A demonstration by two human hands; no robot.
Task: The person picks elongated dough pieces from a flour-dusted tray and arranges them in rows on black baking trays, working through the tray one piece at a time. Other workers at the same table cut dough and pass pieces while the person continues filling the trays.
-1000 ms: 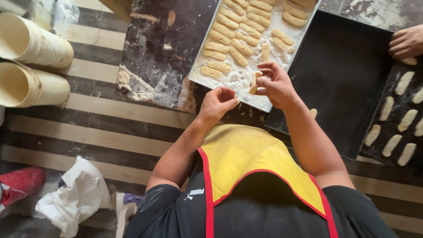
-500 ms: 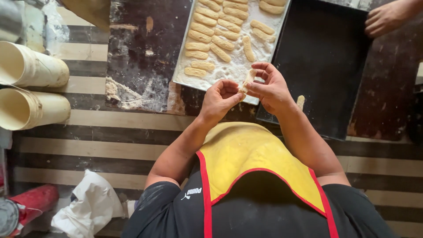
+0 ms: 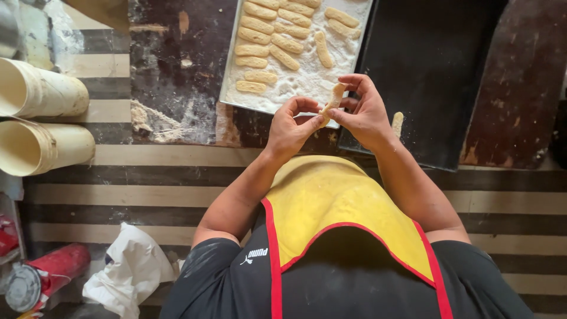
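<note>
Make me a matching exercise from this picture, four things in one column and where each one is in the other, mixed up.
1. pale finger-shaped dough piece
2. floured white tray of dough sticks
3. dark empty baking tray
4. two cream plastic buckets

a. on their sides, far left
b. right of the floured tray
c. between left hand and right hand
d. top centre

Pairs: 1-c, 2-d, 3-b, 4-a

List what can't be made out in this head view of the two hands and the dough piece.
- Dough piece: its lower end is hidden by the left hand and right hand pinching it.
- Floured tray: far end cut off by the top edge, so the count of pieces is unknown.
- Dark tray: top cut off; a small piece lies partly behind the right wrist.
- Red container: cut by the bottom-left corner.
</note>
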